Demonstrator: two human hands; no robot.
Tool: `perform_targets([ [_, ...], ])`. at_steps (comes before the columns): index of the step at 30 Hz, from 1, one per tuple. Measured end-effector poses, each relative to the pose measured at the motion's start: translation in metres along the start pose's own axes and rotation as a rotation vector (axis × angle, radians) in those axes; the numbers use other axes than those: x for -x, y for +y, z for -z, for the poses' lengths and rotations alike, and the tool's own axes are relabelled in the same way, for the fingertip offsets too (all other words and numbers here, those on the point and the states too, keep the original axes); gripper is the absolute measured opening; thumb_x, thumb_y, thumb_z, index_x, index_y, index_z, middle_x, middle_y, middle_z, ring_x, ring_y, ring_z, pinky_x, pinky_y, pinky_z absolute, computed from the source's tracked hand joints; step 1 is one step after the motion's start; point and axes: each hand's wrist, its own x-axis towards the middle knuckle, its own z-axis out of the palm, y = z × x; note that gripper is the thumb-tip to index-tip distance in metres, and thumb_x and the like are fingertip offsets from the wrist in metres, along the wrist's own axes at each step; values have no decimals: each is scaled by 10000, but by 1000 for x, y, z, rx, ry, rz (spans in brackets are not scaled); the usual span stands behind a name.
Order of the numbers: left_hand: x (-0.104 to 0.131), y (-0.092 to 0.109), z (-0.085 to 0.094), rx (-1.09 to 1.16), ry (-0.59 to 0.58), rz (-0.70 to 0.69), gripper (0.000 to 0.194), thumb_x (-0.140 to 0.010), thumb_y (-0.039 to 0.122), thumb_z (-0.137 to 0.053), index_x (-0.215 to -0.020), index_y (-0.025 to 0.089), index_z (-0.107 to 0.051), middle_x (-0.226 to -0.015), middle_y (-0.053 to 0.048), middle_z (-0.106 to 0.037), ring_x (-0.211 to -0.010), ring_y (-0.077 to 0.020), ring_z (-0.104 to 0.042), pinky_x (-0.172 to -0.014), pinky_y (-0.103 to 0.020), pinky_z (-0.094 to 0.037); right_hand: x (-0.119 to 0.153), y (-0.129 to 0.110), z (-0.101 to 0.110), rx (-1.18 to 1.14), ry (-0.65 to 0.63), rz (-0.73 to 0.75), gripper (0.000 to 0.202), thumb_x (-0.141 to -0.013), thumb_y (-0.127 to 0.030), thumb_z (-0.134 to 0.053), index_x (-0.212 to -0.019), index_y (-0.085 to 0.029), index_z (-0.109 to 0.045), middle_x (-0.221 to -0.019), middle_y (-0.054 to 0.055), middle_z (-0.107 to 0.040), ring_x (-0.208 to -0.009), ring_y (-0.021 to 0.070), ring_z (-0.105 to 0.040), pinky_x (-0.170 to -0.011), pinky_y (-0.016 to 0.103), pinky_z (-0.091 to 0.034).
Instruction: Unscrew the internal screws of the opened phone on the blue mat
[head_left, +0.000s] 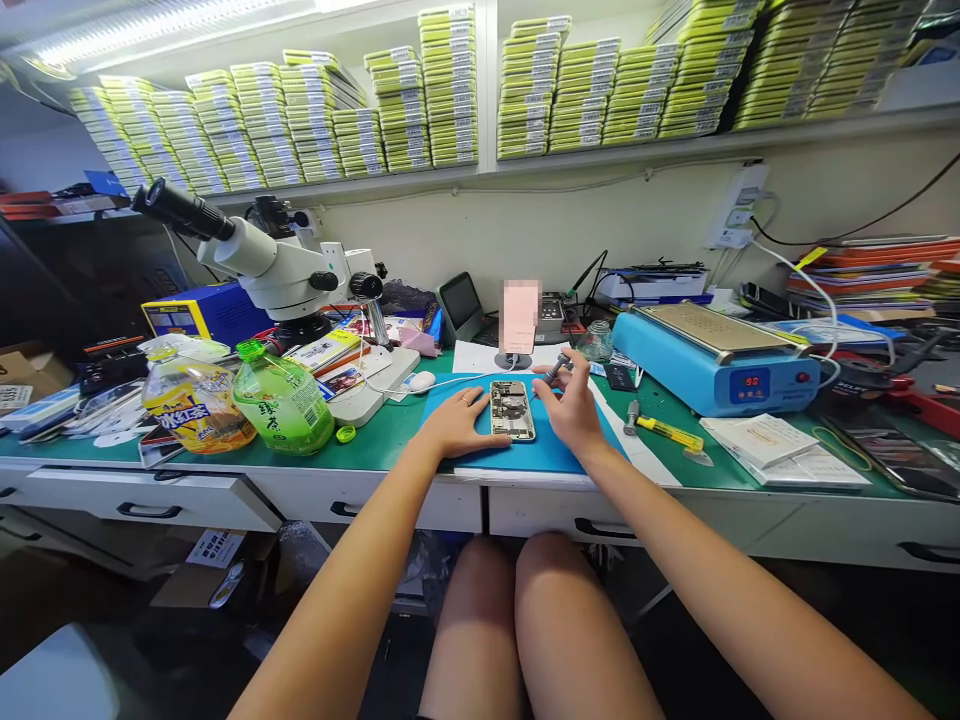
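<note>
Head view, looking down over a green bench (390, 440): an opened phone (512, 409) lies flat on a blue mat (551, 450), its insides facing up, close to the bench's front edge and right between the two hands. The left hand (459, 420) rests palm-down on the mat just beside the phone's left edge, fingers spread and flat, gripping nothing. The right hand (574, 405) sits at the phone's right edge with its fingers curled around a small dark tool (556, 371), probably a screwdriver, whose tip points up and away from the phone; the hold is narrow, pinched between thumb and fingers.

To the left stand a microscope (277, 265) and two bottles, one yellow (196, 400) and one green (285, 400), lying tilted near a loose green cap (346, 433). To the right sits a blue heating plate (716, 360) with a red readout, and just before it a yellow-handled tool (667, 432) lies on the bench. Shelves above carry stacks of yellow-green boxes (450, 85). The person's bare knees show below the drawer fronts.
</note>
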Motion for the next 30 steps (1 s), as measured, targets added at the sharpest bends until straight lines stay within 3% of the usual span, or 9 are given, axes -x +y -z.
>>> perform_targets([
  [3, 0, 0, 0, 7, 5, 5, 547, -1029, 457, -688, -1517, 244, -564, -1661, -136, -457, -1487, -369, -480, -1221, -650, -400, 4, 1, 0, -4, 13, -2, 389, -1038, -413, -673, -1349, -181, -646, -1250, 91, -717, -1023, 221, -733, -888, 440, -638],
  [15, -13, 4, 8, 20, -9, 62, 348, -1057, 392, -663, -1367, 232, -660, -1470, -121, -623, -1245, -273, -659, -1059, -509, -578, 9, -2, -3, 2, -80, 9, 380, -1030, -400, -685, -1348, -192, -654, -1302, 100, -707, -1083, 238, -723, -928, 465, -632],
  [23, -13, 15, 7, -10, 12, 147, 440, -1041, 412, -684, -1428, 213, -621, -1511, -131, -592, -1315, -313, -626, -1098, -568, -543, 3, 10, -2, -162, -50, -134, 406, -1027, -390, -692, -1375, -187, -639, -1352, 109, -687, -1125, 252, -718, -942, 476, -630],
  [30, -8, 18, 7, -23, 43, 144, 432, -1044, 416, -681, -1422, 216, -626, -1510, -131, -595, -1309, -309, -629, -1096, -562, -547, 2, 16, 0, -265, -53, -144, 404, -1027, -391, -692, -1372, -185, -641, -1349, 109, -689, -1126, 252, -719, -940, 474, -631],
])
